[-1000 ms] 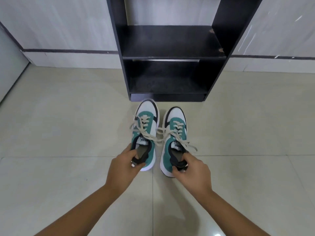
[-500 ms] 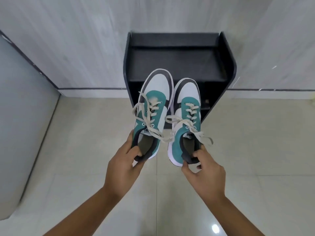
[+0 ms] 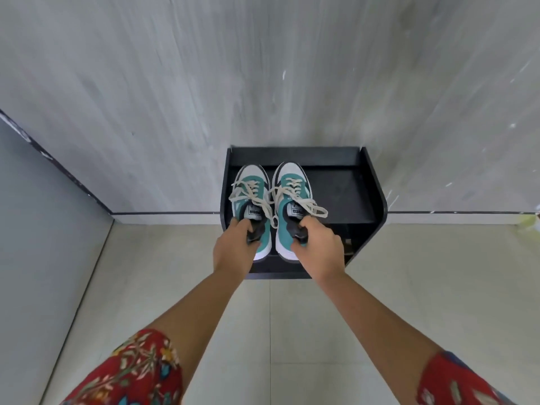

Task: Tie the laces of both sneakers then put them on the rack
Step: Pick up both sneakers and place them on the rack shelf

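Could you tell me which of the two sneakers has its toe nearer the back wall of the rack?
The sneaker in the right hand: the right sneaker reaches slightly farther back than the left sneaker.

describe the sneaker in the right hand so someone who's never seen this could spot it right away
Find the black shoe rack against the grey wall. Two teal and white sneakers sit side by side at its top, toes to the wall, each held at the heel by one of the hands. The right sneaker, under the right hand, is the one nearer the rack's bare middle, unlike the left sneaker by the rack's left wall.
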{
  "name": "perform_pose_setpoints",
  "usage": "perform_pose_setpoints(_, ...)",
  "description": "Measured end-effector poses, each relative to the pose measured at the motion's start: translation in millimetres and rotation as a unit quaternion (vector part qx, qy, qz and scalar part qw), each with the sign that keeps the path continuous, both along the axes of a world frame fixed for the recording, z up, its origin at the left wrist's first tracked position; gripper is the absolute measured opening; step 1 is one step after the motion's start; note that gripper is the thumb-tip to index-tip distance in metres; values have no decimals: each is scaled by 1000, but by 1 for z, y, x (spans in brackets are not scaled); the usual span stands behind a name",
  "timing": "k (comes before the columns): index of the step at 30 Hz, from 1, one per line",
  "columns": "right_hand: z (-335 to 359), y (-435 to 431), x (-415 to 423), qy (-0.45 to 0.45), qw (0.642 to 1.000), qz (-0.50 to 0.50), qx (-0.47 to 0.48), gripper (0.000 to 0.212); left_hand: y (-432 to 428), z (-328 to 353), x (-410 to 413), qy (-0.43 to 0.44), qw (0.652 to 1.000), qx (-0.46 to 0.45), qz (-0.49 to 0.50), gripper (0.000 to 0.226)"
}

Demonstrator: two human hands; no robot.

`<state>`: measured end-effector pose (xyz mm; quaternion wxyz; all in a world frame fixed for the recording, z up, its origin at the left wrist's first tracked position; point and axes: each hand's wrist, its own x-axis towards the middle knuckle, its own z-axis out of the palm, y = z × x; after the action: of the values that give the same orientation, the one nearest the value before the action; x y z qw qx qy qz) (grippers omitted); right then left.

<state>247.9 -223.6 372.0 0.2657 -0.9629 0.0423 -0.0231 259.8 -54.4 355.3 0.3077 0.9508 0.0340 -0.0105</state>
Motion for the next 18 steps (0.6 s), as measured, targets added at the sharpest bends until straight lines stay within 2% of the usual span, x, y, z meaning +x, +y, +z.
perform_pose_setpoints(15, -5, 14, 28, 53, 998, -4, 18, 25, 3, 1, 25, 33, 999, -30, 22, 18)
perform_pose_setpoints(18, -6, 13, 30, 61, 998, 2, 18, 27, 0, 2, 27, 40, 998, -32, 19, 29)
